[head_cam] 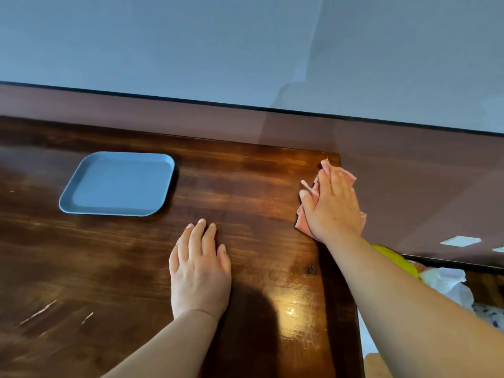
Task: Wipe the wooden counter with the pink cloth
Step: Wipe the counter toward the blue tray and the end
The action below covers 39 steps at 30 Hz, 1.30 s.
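The right hand (334,211) presses flat on the crumpled pink cloth (347,177), fingers straight, to rub the dark wooden table (245,186) corner. The left hand (200,271) lies flat and open, holding nothing, to steady the person.

The counter (245,192) was dark, glossy wood that filled the lower left and centre of the frame, its right edge running down the lower right. A blue square tray (117,184) lay flat on it at the left. A crumpled pink cloth (346,177) lay at the counter's far right corner, pressed down under the right hand (331,205). The left hand (199,271) rested flat, palm down, on the wood near the centre, well apart from the tray.
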{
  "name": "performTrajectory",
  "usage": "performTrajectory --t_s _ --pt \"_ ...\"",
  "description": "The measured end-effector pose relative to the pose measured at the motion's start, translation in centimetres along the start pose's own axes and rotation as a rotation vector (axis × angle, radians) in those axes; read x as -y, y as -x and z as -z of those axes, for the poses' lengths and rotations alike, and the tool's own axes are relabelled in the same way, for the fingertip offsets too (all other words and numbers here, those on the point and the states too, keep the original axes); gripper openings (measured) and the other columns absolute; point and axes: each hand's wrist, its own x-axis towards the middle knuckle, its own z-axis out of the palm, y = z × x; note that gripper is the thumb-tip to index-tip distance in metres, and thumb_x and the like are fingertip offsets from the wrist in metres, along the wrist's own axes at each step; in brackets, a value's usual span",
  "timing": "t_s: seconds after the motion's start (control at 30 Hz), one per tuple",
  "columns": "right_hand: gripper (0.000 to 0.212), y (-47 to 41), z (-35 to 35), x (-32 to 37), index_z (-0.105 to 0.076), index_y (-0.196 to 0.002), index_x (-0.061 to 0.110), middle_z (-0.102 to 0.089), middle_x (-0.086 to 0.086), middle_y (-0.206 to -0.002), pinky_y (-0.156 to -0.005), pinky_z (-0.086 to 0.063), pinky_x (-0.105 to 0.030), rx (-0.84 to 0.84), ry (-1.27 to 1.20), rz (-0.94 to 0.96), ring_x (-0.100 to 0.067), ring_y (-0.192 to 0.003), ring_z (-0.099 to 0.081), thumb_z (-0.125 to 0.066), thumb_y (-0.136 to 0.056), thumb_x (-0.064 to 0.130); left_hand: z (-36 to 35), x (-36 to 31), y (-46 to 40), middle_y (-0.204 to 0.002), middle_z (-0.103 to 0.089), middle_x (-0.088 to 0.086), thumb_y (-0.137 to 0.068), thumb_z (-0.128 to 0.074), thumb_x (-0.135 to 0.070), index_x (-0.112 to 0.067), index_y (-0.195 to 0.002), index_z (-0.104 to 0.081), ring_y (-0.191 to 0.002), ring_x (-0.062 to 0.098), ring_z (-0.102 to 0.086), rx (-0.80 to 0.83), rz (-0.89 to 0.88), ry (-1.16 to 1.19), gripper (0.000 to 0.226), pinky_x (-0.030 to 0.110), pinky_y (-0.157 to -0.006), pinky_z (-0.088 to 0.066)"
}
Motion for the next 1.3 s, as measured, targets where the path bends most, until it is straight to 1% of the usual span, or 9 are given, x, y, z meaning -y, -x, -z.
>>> performTrajectory --t_s 0.13,0.27,0.4,0.53,0.73,0.83,0.93,1.17,1.3 --pt "0.069 2.8 -0.8 0.4 -0.014 -0.161 0.031 -0.018 0.007 -0.167 -0.118 -0.031 -0.049 -0.082 0.019 -0.078 -0.022 -0.15 -0.026 -0.031 -0.101 0.06 0.1 -0.1 0.0 -0.142 -0.053 0.007 -0.1 -0.045 -0.025 -0.011 -0.132 -0.059 -0.137 0.027 -0.042 -0.007 -0.01 0.001 0.037 0.048 -0.11 -0.037" --pt "0.07 -0.6 -0.2 0.0 -0.017 -0.161 0.028 -0.01 0.01 -0.168 -0.117 -0.037 -0.049 -0.049 -0.015 -0.039 -0.02 -0.152 -0.021 -0.035 -0.101 0.059 0.0 -0.1 0.0 -0.142 -0.053 0.006 -0.095 -0.055 -0.025 -0.011 -0.132 -0.06 -0.138 0.026 -0.042 0.026 0.004 0.001 0.039 0.049 -0.11 -0.038" --pt "0.067 -3.0 0.2 0.3 -0.019 -0.161 0.023 -0.008 0.008 -0.169 -0.123 -0.028 -0.045 -0.018 -0.018 -0.036 -0.02 -0.154 -0.016 -0.031 -0.103 0.055 0.1 -0.2 0.0 -0.142 -0.053 0.006 -0.092 -0.056 -0.027 -0.012 -0.132 -0.059 -0.137 0.026 -0.043 0.038 0.004 -0.008 0.043 0.049 -0.11 -0.038" --pt "0.068 -0.1 -0.6 0.1 -0.018 -0.161 0.029 -0.015 0.008 -0.167 -0.117 -0.032 -0.051 -0.051 0.046 -0.033 -0.022 -0.151 -0.024 -0.028 -0.101 0.059 0.0 -0.1 0.0 -0.143 -0.051 0.004 -0.096 -0.048 -0.029 -0.014 -0.133 -0.058 -0.138 0.025 -0.041 0.038 0.007 -0.016 0.041 0.049 -0.11 -0.039" --pt "0.065 -4.8 0.2 0.0 -0.016 -0.161 0.026 -0.011 0.008 -0.169 -0.125 -0.022 -0.044 0.0 0.001 0.039 -0.02 -0.154 -0.018 -0.033 -0.104 0.053 0.0 -0.2 -0.1 -0.142 -0.053 0.003 -0.095 -0.035 -0.037 -0.015 -0.132 -0.059 -0.137 0.023 -0.042 0.017 0.005 -0.032 0.05 0.048 -0.109 -0.04" --pt "0.066 -2.8 0.0 0.8 -0.013 -0.162 0.03 -0.008 0.009 -0.169 -0.126 -0.017 -0.047 0.006 0.034 -0.022 -0.022 -0.155 -0.014 -0.028 -0.104 0.057 0.1 -0.3 -0.1 -0.143 -0.052 0.003 -0.095 -0.035 -0.037 -0.015 -0.133 -0.059 -0.138 0.023 -0.042 0.04 0.007 -0.022 0.05 0.048 -0.11 -0.039" --pt "0.068 -0.7 -0.8 1.2 -0.013 -0.161 0.033 -0.006 0.011 -0.169 -0.125 -0.016 -0.052 0.007 0.083 0.043 -0.021 -0.156 -0.008 -0.026 -0.101 0.063 0.0 0.0 -0.1 -0.143 -0.051 0.003 -0.094 -0.034 -0.038 -0.015 -0.133 -0.059 -0.138 0.023 -0.041 0.045 0.008 -0.021 0.051 0.048 -0.109 -0.039" --pt "0.066 -4.5 -0.2 2.1 -0.014 -0.161 0.032 -0.011 0.009 -0.169 -0.125 -0.016 -0.054 0.021 0.053 0.068 -0.023 -0.156 -0.012 -0.024 -0.102 0.06 0.0 0.0 -0.1 -0.143 -0.052 0.003 -0.097 -0.045 -0.031 -0.015 -0.132 -0.059 -0.137 0.023 -0.042 0.041 0.013 -0.023 0.041 0.049 -0.109 -0.04" --pt "0.073 -1.2 -1.0 2.0 -0.018 -0.16 0.033 -0.013 0.009 -0.169 -0.122 -0.003 -0.044 -0.01 0.102 0.192 -0.021 -0.156 -0.013 -0.012 -0.096 0.066 0.0 0.0 -0.1 -0.142 -0.053 0.003 -0.094 -0.038 -0.037 -0.015 -0.131 -0.06 -0.137 0.024 -0.044 0.038 0.009 -0.025 0.048 0.048 -0.107 -0.041"
